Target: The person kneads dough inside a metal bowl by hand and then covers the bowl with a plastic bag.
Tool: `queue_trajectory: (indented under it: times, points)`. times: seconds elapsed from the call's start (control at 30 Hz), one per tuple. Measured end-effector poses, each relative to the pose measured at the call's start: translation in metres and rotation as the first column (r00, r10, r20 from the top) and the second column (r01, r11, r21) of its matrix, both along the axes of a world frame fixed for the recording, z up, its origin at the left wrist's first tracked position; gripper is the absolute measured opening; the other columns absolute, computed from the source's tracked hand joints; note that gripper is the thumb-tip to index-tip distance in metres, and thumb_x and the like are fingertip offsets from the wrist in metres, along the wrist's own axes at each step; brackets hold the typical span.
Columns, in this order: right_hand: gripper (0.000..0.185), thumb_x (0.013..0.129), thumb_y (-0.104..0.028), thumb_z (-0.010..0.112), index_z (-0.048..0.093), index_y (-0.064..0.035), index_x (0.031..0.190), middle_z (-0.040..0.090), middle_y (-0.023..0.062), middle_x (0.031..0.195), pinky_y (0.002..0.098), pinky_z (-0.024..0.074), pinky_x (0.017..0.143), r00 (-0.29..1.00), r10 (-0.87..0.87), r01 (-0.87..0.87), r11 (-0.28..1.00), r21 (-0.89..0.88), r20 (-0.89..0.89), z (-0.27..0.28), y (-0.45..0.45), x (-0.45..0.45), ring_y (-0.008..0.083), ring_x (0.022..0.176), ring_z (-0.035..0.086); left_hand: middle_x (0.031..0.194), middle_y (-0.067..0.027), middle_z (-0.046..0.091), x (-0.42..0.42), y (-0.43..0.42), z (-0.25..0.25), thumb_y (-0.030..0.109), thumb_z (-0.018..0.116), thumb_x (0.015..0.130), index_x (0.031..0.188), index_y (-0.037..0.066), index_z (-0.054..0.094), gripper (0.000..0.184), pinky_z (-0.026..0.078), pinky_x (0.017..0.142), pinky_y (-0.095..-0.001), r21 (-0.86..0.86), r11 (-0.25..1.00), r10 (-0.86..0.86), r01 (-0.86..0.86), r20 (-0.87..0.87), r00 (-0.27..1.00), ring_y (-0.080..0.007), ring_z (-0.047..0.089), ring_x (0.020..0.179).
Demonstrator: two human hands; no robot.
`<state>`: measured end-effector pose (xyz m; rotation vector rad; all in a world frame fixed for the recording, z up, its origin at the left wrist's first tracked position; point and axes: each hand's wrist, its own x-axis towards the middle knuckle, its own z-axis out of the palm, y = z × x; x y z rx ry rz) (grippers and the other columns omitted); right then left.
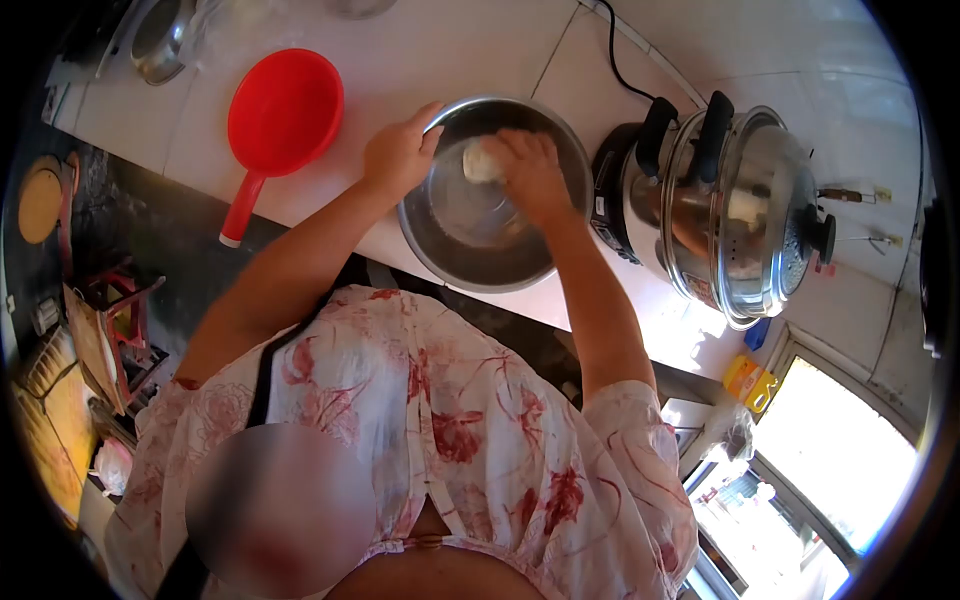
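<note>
A wide stainless steel bowl sits on the pale tiled counter in front of me. My left hand grips its rim on the upper left, thumb on the inner side. Inside the bowl lies a small lump of pale dough. My right hand reaches in from the right with its fingers closed over the dough's right side, hiding part of it. The fingertips are slightly blurred. Whitish residue marks the bowl's bottom.
Left of the bowl lies a red plastic ladle, its handle over the counter's front edge. On the right stands a steel steamer pot with a lid and black handles, on a corded base. A metal bowl is at the upper left.
</note>
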<state>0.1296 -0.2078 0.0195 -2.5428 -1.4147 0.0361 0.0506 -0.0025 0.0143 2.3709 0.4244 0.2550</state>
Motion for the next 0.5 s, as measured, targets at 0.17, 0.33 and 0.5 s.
queue_trajectory:
  times: [0.17,0.33,0.5]
  points:
    - [0.053,0.069,-0.003,0.061,0.053,-0.0132,0.12,0.05,0.0075,0.119,0.0472,0.0296,0.102,0.94,-0.303,0.299,0.953,-0.047,-0.159,0.008,-0.024,-0.056,0.0299,0.115,0.046,0.08,-0.0172,0.066,0.001,-0.001,-0.004,0.026,0.058,0.089,0.12,0.015,0.058,0.033,0.048,0.064,-0.0444,-0.091,0.996,0.02,-0.019,0.006,1.0,-0.0367,0.062,0.074]
    - [0.052,0.068,-0.007,0.063,0.053,-0.0095,0.119,0.052,0.0122,0.117,0.047,0.0383,0.095,0.81,-0.26,0.307,0.952,0.003,-0.526,0.018,-0.015,-0.072,0.0339,0.109,0.05,0.08,-0.0169,0.066,0.002,-0.003,0.003,0.026,0.058,0.089,0.119,0.015,0.059,0.032,0.048,0.065,-0.0442,-0.04,0.999,-0.025,0.025,-0.022,0.999,-0.036,0.063,0.074]
    - [0.055,0.071,-0.011,0.067,0.05,-0.009,0.124,0.054,0.0144,0.116,0.0463,0.0431,0.089,0.949,-0.226,0.261,0.954,0.146,-0.22,0.009,0.003,-0.01,0.0358,0.106,0.053,0.079,-0.0161,0.066,-0.001,-0.004,0.006,0.025,0.058,0.089,0.118,0.015,0.059,0.031,0.048,0.065,-0.0443,-0.015,0.998,-0.053,0.053,0.019,0.998,-0.0356,0.062,0.073]
